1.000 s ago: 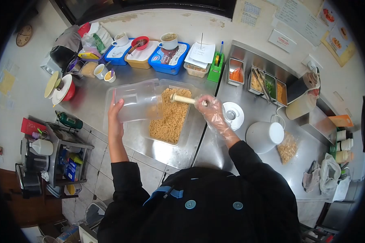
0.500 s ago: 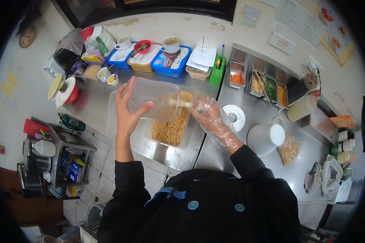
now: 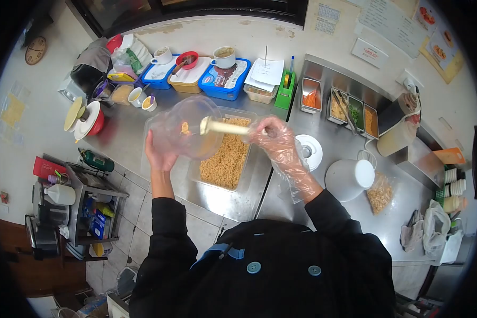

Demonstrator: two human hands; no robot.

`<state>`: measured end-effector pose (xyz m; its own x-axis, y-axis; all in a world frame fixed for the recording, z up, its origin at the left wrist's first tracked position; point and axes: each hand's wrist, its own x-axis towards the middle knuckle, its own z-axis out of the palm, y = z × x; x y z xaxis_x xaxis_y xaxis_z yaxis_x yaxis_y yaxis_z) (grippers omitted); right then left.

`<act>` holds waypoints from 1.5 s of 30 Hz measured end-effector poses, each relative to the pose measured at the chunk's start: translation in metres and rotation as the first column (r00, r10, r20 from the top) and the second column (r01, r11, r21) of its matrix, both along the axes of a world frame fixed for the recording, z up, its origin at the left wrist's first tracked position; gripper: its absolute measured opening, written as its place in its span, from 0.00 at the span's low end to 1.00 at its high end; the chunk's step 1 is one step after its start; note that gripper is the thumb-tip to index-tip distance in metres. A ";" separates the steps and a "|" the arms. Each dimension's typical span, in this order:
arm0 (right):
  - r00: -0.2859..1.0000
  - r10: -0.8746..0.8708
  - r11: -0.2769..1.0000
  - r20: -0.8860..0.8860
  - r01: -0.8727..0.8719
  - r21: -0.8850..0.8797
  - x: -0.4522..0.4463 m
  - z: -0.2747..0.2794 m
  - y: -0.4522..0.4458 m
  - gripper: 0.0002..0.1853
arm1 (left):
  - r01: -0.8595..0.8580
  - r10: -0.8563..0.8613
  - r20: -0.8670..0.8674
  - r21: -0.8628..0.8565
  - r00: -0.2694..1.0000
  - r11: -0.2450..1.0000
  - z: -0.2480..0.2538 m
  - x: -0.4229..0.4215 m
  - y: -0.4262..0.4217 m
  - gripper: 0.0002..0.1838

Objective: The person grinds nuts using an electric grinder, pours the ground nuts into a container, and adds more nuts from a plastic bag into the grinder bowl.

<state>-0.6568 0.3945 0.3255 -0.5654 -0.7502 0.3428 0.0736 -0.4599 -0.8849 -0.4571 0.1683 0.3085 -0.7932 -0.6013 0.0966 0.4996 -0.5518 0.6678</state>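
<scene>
My left hand [image 3: 161, 153] grips a clear plastic container [image 3: 188, 124], tilted so its round mouth faces right. A small orange-brown clump shows inside it. My right hand [image 3: 274, 139], in a clear plastic glove, is closed around a cream-coloured scraper or spoon [image 3: 225, 127], whose head is at the container's mouth. Below both lies a rectangular clear tub [image 3: 195, 180] filled with brown crumbly food [image 3: 225, 164], on the steel counter.
Lidded tubs [image 3: 225, 79] with cups and a red bowl [image 3: 187, 60] line the wall. Right are a green tape dispenser [image 3: 285, 91], steel food trays [image 3: 350, 112], a white round lid [image 3: 308, 153], a white appliance [image 3: 350, 180] and a bag of food [image 3: 379, 193].
The clear container has turned so its mouth shows more toward the camera. The scraper's head, inside the container half a second ago, is now in plain view, and my left fingers have wrapped behind the container.
</scene>
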 end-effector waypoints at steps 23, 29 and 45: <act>0.532 -0.234 0.934 -0.814 0.354 -0.037 0.043 0.037 -0.017 0.09 | 0.038 -0.028 0.049 -0.208 0.998 0.977 -0.014 -0.012 0.000 0.37; 0.703 -0.114 0.937 -0.702 0.310 0.159 0.035 0.051 -0.006 0.08 | 0.036 -0.030 0.042 -0.148 0.999 0.988 -0.012 -0.006 -0.008 0.35; 0.622 0.037 0.861 -0.782 0.378 0.341 -0.004 0.005 0.013 0.07 | 0.226 0.768 0.162 -0.974 0.619 0.023 0.092 -0.028 0.063 0.45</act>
